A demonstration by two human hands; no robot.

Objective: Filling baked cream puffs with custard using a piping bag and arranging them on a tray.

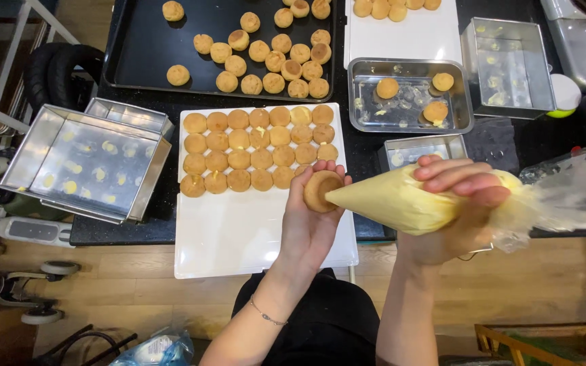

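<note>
My left hand (306, 224) holds a small round golden puff (321, 190) over the white tray (239, 237). My right hand (456, 203) grips a clear piping bag (401, 200) full of pale yellow cream. The bag's tip is pressed into the puff's side. Several rows of the same puffs (259, 148) lie on the far part of the white tray, just beyond my left fingers.
A black baking sheet (137, 54) with several loose puffs sits at the back. A shallow steel pan (408, 118) holds three puffs. Steel containers stand at left (89, 163) and back right (506, 68). A second white tray (415, 37) lies behind. The counter's edge runs under my forearms.
</note>
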